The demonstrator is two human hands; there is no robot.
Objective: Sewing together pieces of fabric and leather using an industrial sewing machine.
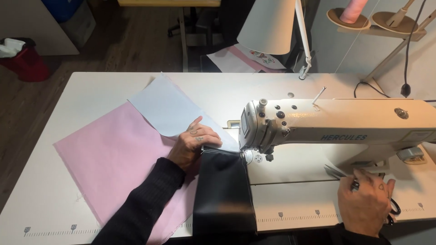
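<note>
My left hand [193, 145] lies flat on layered cloth beside the needle of a cream industrial sewing machine [336, 124]. Its fingers press the far edge of a black fabric piece [222, 190] that hangs over the table's front edge. Under it lies a large pink cloth [113, 159], with a pale blue piece [165, 106] on top, further back. My right hand [365, 199] rests at the front right of the table, closed on black-handled scissors [338, 172] whose blades point left.
A white lamp shade [268, 25] hangs over the back of the white table [59, 104]. A thread stand with a pink cone [354, 11] is at the back right. A red bin [27, 61] stands on the floor at left. Ruler marks run along the table's front edge.
</note>
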